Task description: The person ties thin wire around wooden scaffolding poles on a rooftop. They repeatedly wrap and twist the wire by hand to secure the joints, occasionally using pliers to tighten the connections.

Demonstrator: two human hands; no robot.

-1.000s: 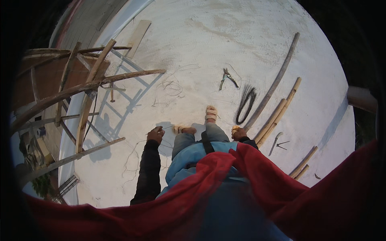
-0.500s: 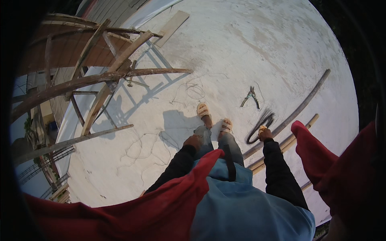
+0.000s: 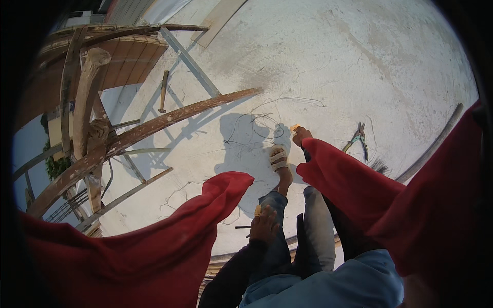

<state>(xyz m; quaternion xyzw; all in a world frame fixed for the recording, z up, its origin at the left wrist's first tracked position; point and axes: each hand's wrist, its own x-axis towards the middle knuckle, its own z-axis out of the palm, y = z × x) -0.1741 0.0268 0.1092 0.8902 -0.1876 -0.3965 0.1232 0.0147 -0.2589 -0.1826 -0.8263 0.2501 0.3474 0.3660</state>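
My left hand [image 3: 264,226] rests on my left leg with its fingers spread, an orange-yellow covering or piece at one finger. Two short dark rods [image 3: 243,227] stick out beside this hand; whether it touches them I cannot tell. My right hand [image 3: 300,136] reaches forward over the floor, fingers bent together at a small orange thing [image 3: 295,128] too small to name. Thin loops of wire [image 3: 264,128] lie on the pale floor to its left. Green-handled pliers [image 3: 358,139] lie spread to its right. Part of a black wire bundle [image 3: 379,165] shows beside my red cloth.
A curved wooden frame [image 3: 169,119] with crossing beams stands at left. A hammer [image 3: 164,91] shows beyond its near beam. A plank [image 3: 218,23] lies at the back and a long pole [image 3: 434,141] at right. My sandalled foot [image 3: 278,158] is close to the wire loops.
My right hand has moved left and forward, away from the black wire bundle. My left hand has come lower on my leg. The view has shifted, and the red cloth covers more.
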